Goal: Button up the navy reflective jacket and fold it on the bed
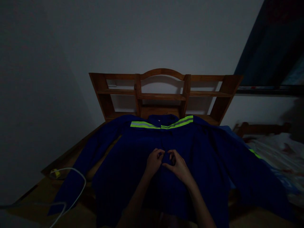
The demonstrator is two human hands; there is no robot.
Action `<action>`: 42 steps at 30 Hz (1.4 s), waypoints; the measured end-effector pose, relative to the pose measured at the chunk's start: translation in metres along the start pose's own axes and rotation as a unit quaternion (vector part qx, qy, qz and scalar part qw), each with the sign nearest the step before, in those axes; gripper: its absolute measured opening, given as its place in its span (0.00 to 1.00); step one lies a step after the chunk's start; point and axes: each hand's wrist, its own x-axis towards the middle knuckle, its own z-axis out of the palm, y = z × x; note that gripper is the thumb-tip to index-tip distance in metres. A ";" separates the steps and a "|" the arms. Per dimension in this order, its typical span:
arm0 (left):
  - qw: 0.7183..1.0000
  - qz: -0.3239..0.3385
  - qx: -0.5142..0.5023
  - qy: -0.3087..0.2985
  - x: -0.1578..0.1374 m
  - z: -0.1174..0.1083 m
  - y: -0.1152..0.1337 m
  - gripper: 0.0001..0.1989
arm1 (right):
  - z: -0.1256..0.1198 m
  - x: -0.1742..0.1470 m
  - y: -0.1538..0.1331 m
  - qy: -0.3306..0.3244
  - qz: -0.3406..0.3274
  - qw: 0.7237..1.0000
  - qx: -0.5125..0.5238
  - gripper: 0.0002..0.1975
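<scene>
A dark blue work jacket (133,158) with yellow-green and grey reflective stripes across the chest lies spread out, its collar at the far end and its sleeves out to both sides. Over the middle of its front, at the closing edge, my left hand (153,162) has thumb and fingertips pinched together on the cloth. Just right of it, my right hand (179,166) is curved, with its thumb apart from the bent fingers and touching or close above the jacket. Dim light hides any buttons or zip along the front edge.
Behind the collar stands a wooden headboard (162,96) with shelves, against a pale wall (152,38). A white cable (80,186) with a yellow piece (55,173) crosses the left sleeve. To the right are rumpled bedding (280,152) and a dark curtain (268,47).
</scene>
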 end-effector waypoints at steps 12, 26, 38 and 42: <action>1.000 0.014 0.013 -0.002 -0.004 -0.001 0.002 0.17 | -0.003 0.000 -0.004 -0.006 -0.002 1.000 -0.005 0.18; 0.990 -0.020 -0.138 0.012 -0.006 -0.002 0.001 0.21 | -0.005 -0.001 -0.007 -0.032 0.012 0.999 0.014 0.27; 0.956 -0.037 -0.292 0.013 -0.002 -0.001 -0.007 0.21 | -0.005 -0.002 -0.011 -0.020 0.005 1.000 0.013 0.27; 0.935 -0.054 -0.351 0.018 -0.002 -0.002 -0.009 0.18 | -0.005 -0.002 -0.009 -0.024 0.001 1.000 0.001 0.19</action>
